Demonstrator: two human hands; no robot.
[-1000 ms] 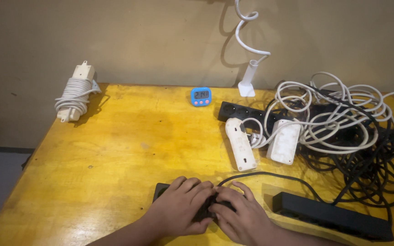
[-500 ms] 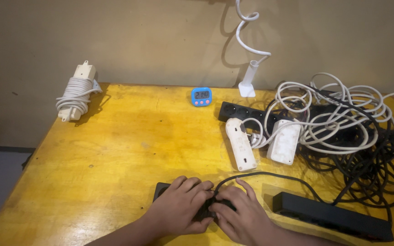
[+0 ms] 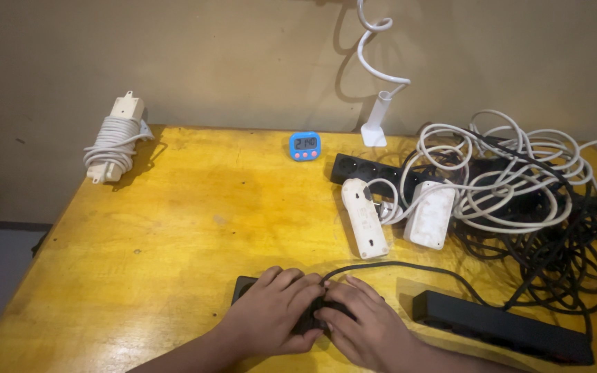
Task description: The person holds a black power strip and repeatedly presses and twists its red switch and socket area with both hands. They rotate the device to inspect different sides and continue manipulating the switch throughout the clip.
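Both of my hands rest on a small black power strip lying near the front edge of the yellow wooden table. My left hand covers its left and middle part, fingers curled over it. Pressed against that hand, my right hand grips the right end, where a black cable leaves the strip and curves away to the right. Most of the strip is hidden under my hands.
A long black power strip lies at the front right. Two white power strips and a tangle of white and black cables fill the right side. A blue digital timer, a white coiled stand and a cord-wrapped white strip stand farther back.
My hands have stayed on the small black strip, with only slight shifts of the fingers. Nothing else on the table has moved.
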